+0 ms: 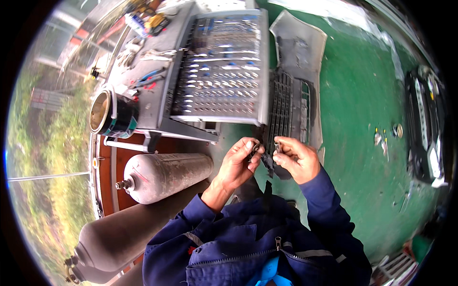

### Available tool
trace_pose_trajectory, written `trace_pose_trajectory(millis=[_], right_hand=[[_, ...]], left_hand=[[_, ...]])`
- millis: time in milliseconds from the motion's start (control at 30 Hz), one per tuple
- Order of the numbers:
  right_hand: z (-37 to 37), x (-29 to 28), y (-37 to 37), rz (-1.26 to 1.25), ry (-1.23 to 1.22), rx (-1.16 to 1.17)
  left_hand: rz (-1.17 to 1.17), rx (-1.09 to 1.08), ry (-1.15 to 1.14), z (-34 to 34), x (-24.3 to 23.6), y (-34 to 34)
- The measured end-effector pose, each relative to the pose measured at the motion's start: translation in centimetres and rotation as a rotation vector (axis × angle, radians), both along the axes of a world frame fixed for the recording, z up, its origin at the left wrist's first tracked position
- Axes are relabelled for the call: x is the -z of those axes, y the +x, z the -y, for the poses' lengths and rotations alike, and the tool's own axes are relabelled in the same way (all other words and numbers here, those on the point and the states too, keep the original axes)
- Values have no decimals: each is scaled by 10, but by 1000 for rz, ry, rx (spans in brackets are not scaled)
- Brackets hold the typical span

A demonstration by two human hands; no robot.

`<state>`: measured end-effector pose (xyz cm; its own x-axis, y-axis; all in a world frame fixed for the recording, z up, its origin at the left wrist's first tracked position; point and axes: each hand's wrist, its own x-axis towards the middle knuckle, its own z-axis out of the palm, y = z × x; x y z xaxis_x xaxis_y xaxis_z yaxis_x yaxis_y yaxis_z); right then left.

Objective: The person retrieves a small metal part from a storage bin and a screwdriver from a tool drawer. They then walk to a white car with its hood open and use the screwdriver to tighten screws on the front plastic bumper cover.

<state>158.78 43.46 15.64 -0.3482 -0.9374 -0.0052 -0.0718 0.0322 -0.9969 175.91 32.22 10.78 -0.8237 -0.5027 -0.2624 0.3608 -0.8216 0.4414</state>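
In front of my body, my left hand [236, 163] has its fingers closed round a small dark metal piece [255, 148], mostly hidden by the fingers. A short gap to the right, my right hand [299, 161] pinches a small shiny cylinder [277, 147] that looks like a socket. The two pieces are apart. Beyond my hands, to the left, an open tool drawer [264, 52] shows rows of sockets, bits and wrenches. Its front edge lies just past my left hand.
Grey gas cylinders [167, 174] lie at the left, below a bench holding a dark paint can [125, 114] and blue-handled pliers [150, 76]. A black grille [280, 102] and bumper panel [324, 40] rest on the green floor [358, 109]. Another bumper [422, 128] lies far right.
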Motion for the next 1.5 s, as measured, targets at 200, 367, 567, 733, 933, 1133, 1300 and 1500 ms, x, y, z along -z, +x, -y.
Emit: trace_pose_trajectory(millis=[200,367,567,733,933,1133,1300,1500], right_hand=[[-198,6,-28,-312,-150,333],[-341,-12,-37,-319,-151,573],[-449,-31,-56,-475,-168,850],[-485,-25,-75,-550,-208,990],[-508,-4,-117,49,-118,992],[-517,27,-213,-301,-28,924],[-544,14,-305,-198,126,948],[-570,34,-403,-361,199,866]], left_hand=[[32,153,63,-171,-13,-74],[132,317,-150,-300,-28,-121],[53,423,-441,-401,-43,-179],[50,468,-381,-442,-44,-212],[18,432,-456,-464,-22,-264],[138,415,-299,-477,9,-351],[192,587,-103,-502,14,-443],[233,760,-56,-526,39,-563]])
